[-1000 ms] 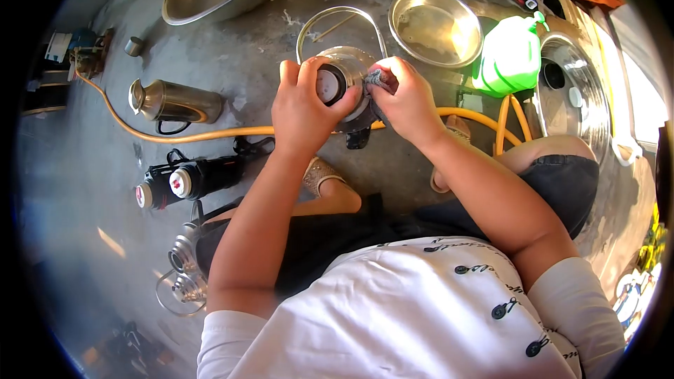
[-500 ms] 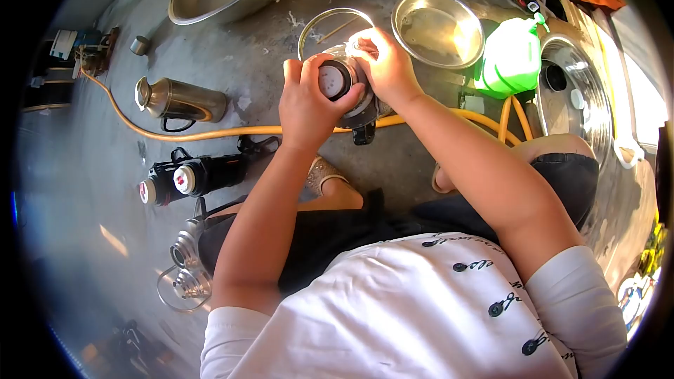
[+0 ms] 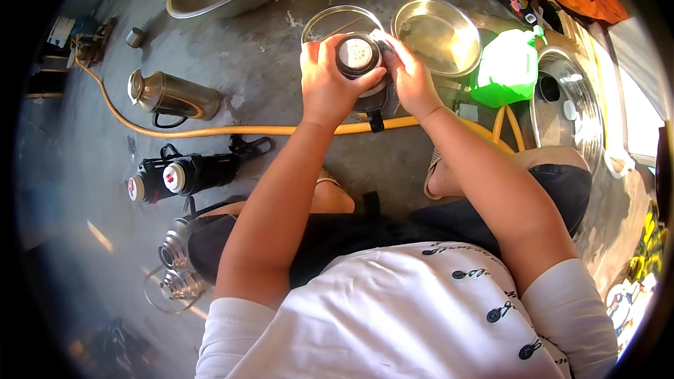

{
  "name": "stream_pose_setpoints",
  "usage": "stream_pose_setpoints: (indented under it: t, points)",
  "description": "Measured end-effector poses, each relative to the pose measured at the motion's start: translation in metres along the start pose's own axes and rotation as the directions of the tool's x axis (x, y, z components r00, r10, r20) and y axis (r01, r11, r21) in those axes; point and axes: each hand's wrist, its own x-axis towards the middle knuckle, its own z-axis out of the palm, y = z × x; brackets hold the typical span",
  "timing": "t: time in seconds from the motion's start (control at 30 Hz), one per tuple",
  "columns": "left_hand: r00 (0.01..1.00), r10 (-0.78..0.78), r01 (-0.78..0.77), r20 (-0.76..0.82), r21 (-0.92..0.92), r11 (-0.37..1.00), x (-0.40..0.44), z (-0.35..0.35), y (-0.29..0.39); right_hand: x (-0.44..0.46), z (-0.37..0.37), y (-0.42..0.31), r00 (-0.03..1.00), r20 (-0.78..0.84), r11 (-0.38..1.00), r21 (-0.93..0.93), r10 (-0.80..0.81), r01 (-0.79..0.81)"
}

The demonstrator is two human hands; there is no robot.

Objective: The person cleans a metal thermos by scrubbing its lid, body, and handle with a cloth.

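Observation:
My left hand [image 3: 330, 84] is wrapped round the neck of a metal flask [image 3: 357, 55], whose round top with a pale centre faces up. Against the flask's right side presses my right hand [image 3: 414, 81], fingers together, with a bit of grey cloth [image 3: 382, 41] showing at its fingertips. Most of that cloth is hidden by the fingers. Below the flask's top a black handle [image 3: 375, 121] hangs over the yellow hose [image 3: 281, 130]. Behind the flask stands a thin metal hoop handle [image 3: 342, 8].
A shallow metal basin [image 3: 437, 17] and a green jerrycan [image 3: 507, 70] stand at the right. Left lie a steel jug [image 3: 182, 96], black flasks [image 3: 203, 174] and a metal kettle [image 3: 175, 256]. Large basins sit at the top left [image 3: 239, 7] and far right [image 3: 597, 116].
Both hands and the flask have shifted right, and the flask's top now faces up more squarely. My right hand went from the near side, over the top, to the flask's right side.

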Motion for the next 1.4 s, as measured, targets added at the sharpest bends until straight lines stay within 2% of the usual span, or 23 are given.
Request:
stream_pose_setpoints:
  t: [0.03,0.07,0.17,0.23,0.33,0.4,0.47,0.5,0.6,0.73,0.8,0.83,0.93,1.0,1.03,1.07,1.13,1.2,1.27,1.3,1.33,1.37,1.4]
  points:
    - [0.999,-0.039,0.039,0.003,-0.01,0.999,0.001,0.002,-0.003,0.01,-0.001,0.007,0.998,0.015,0.997,-0.046,-0.057,0.058]
    - [1.0,0.015,-0.014,-0.015,0.046,0.999,0.001,0.005,-0.009,0.017,-0.002,0.007,1.0,0.018,0.996,-0.085,-0.001,0.002]
    - [0.999,-0.033,0.033,-0.02,0.007,0.999,0.003,0.012,-0.019,0.037,0.003,0.028,0.992,0.062,0.994,-0.008,0.112,-0.112]
    - [0.992,-0.106,0.1,-0.071,-0.084,0.991,0.005,0.015,-0.026,0.042,0.011,0.027,0.989,0.024,0.989,-0.041,0.144,-0.143]
    - [0.993,-0.077,0.065,-0.091,-0.122,0.99,0.007,0.017,-0.033,0.039,0.024,0.03,0.982,-0.101,0.984,-0.058,0.162,-0.168]
    - [0.99,-0.112,0.098,-0.09,-0.147,0.984,0.006,0.021,-0.036,0.033,0.026,0.028,0.972,-0.11,0.977,-0.013,0.209,-0.211]
    - [0.986,-0.158,0.125,-0.051,-0.399,0.908,0.007,0.027,-0.042,0.028,0.03,0.034,0.972,-0.152,0.979,0.123,0.181,-0.164]
    - [0.986,-0.166,0.138,-0.032,-0.415,0.899,0.005,0.027,-0.043,0.021,0.026,0.029,0.973,-0.157,0.984,-0.035,0.166,-0.174]
    - [0.989,-0.131,0.147,0.068,-0.361,0.921,0.003,0.023,-0.048,0.002,0.034,0.035,0.962,-0.264,0.987,-0.122,0.074,-0.109]
    - [0.983,-0.147,0.183,0.112,-0.488,0.853,0.0,0.025,-0.056,-0.016,0.032,0.046,0.964,-0.267,0.991,-0.127,-0.006,-0.029]
    - [0.981,-0.168,0.19,0.091,-0.57,0.799,0.0,0.021,-0.053,-0.019,0.027,0.035,0.97,-0.242,0.99,-0.141,-0.006,-0.029]
    - [0.982,-0.168,0.186,0.084,-0.572,0.799,-0.001,0.018,-0.052,-0.019,0.025,0.031,0.971,-0.23,0.989,-0.114,0.062,-0.091]
    - [0.976,-0.176,0.215,0.128,-0.681,0.7,-0.005,0.015,-0.057,-0.019,0.021,0.026,0.971,-0.194,0.986,-0.062,0.137,-0.152]
    - [0.951,-0.278,0.264,0.132,-0.815,0.516,-0.008,0.011,-0.059,-0.024,0.024,0.019,0.978,-0.188,0.978,-0.167,0.092,-0.124]
    - [0.963,-0.265,0.212,0.04,-0.716,0.665,-0.01,0.008,-0.061,-0.027,0.026,0.015,0.97,-0.23,0.979,-0.169,0.075,-0.115]
    - [0.962,-0.272,0.212,0.032,-0.717,0.664,-0.012,0.006,-0.065,-0.031,0.025,0.012,0.973,-0.22,0.979,-0.171,0.072,-0.112]
    - [0.935,-0.343,0.302,0.088,-0.705,0.641,-0.016,0.003,-0.074,-0.037,0.013,0.008,0.983,-0.181,0.929,-0.362,0.008,-0.074]
    - [0.914,-0.406,0.291,0.012,-0.716,0.634,-0.022,0.004,-0.079,-0.039,0.002,-0.003,0.996,-0.086,0.915,-0.403,-0.035,-0.002]
    - [0.81,-0.566,0.437,-0.151,-0.489,0.755,-0.025,0.002,-0.083,-0.043,-0.001,-0.018,0.993,0.012,0.935,-0.337,0.118,-0.107]
    - [0.796,-0.588,0.465,-0.144,-0.476,0.746,-0.027,-0.001,-0.078,-0.044,0.002,-0.021,0.994,0.021,0.934,-0.343,0.109,-0.096]
    - [0.794,-0.589,0.461,-0.153,-0.482,0.745,-0.028,-0.003,-0.072,-0.045,0.006,-0.024,0.981,0.043,0.97,-0.165,0.188,-0.178]
    - [0.807,-0.587,0.452,-0.069,-0.568,0.688,-0.028,-0.008,-0.062,-0.047,0.012,-0.027,0.962,0.08,0.964,0.016,0.262,-0.264]
    - [0.82,-0.573,0.445,0.014,-0.646,0.62,-0.03,-0.012,-0.052,-0.045,0.018,-0.034,0.963,0.087,0.966,0.013,0.256,-0.258]
